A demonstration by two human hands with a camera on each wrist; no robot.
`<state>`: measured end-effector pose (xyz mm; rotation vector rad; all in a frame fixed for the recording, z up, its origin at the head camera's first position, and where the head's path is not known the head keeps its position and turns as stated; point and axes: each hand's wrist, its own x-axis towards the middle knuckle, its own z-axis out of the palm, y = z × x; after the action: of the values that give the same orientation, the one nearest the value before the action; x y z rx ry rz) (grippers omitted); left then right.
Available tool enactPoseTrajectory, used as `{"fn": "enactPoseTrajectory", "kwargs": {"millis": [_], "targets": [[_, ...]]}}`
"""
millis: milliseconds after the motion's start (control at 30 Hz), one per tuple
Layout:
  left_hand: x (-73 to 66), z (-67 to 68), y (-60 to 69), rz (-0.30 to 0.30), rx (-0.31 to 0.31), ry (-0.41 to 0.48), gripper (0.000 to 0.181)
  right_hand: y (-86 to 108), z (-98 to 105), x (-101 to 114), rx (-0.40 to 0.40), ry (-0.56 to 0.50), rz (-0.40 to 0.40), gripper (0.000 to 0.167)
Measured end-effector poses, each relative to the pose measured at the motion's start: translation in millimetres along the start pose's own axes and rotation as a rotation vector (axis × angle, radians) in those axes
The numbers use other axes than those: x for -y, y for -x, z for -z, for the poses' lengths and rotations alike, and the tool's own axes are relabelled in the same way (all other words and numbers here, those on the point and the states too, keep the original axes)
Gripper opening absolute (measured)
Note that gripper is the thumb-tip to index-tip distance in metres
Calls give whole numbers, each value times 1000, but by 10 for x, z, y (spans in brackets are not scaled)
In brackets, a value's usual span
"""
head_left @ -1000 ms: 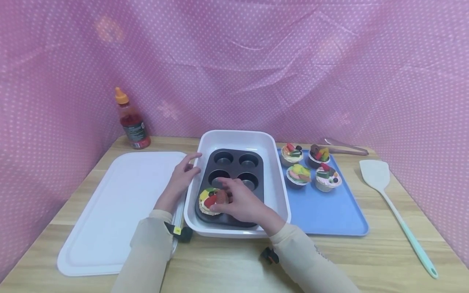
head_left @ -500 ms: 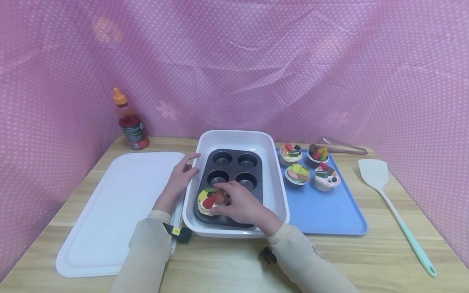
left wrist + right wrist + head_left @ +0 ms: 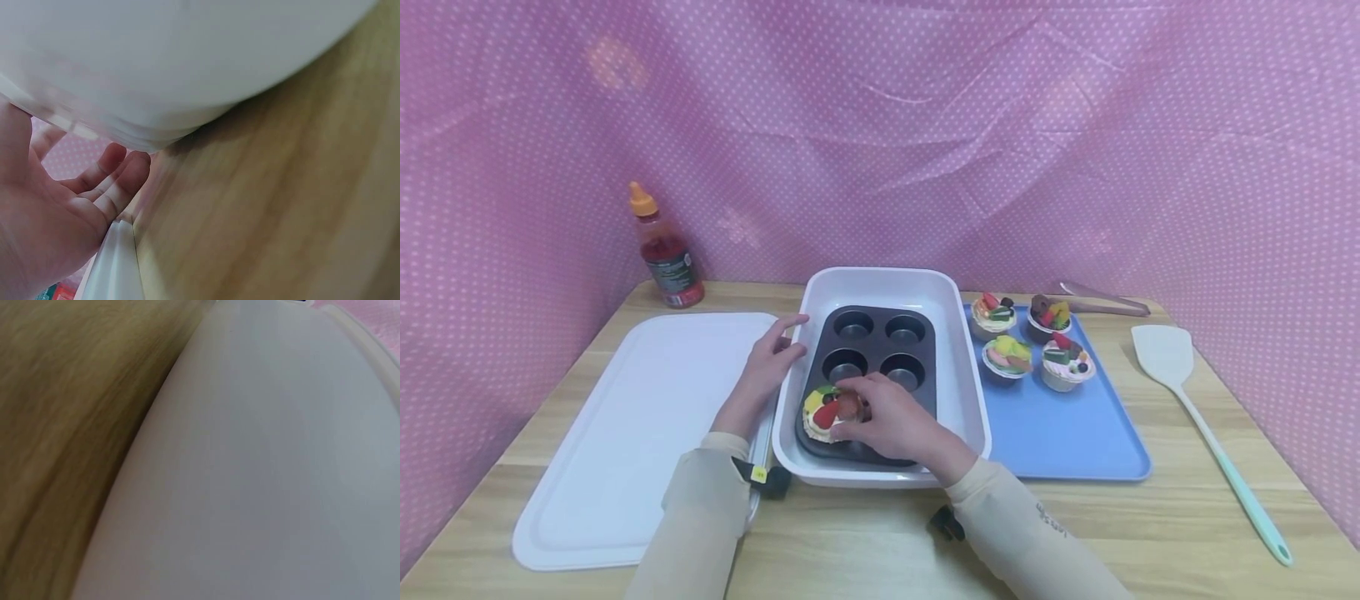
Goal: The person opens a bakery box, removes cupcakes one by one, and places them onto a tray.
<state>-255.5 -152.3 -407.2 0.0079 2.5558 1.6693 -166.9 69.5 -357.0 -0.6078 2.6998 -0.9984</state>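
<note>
My right hand (image 3: 895, 417) pinches a fruit-topped cupcake (image 3: 822, 421) at the front left cup of a dark muffin tin (image 3: 880, 342). Strawberry, yellow and brown toppings show; the cupcake's base is hidden, so how deep it sits cannot be told. The tin lies inside a deep white tray (image 3: 966, 400). My left hand (image 3: 767, 362) holds this tray's left rim. In the left wrist view, thumb and index finger reach over the rim and the other fingers (image 3: 128, 184) bend below it against the wall. The right wrist view shows only the tray's outer wall (image 3: 250, 456) and wood.
Several cupcakes (image 3: 1006, 358) stand on a blue tray (image 3: 1060, 442) at the right. Metal tongs (image 3: 1105, 300) lie behind it, and a spatula (image 3: 1210, 433) lies further right. On the left are a flat white board (image 3: 632, 433) and a sauce bottle (image 3: 668, 258).
My right index finger has come down closer to the cupcake, still pinched at the front left cup. My left hand stays on the tray's rim. The view shifts slightly.
</note>
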Motion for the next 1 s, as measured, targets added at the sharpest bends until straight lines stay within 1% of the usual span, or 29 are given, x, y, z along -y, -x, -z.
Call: {"fn": "enactPoseTrajectory", "kwargs": {"millis": [167, 433, 567, 833, 1000], "targets": [[1, 1, 3, -3, 0, 2, 54, 4, -14, 16, -5, 12, -4, 62], [-7, 1, 6, -11, -7, 4, 53, 9, -41, 31, -32, 52, -33, 59], [-2, 1, -2, -19, -9, 4, 53, 7, -49, 30, -41, 60, -30, 57], [7, 2, -19, -6, 3, 9, 54, 9, -70, 22, -49, 90, -20, 55], [-1, 0, -9, -1, 4, 0, 54, 21, -75, 31, -53, 93, -25, 55]]}}
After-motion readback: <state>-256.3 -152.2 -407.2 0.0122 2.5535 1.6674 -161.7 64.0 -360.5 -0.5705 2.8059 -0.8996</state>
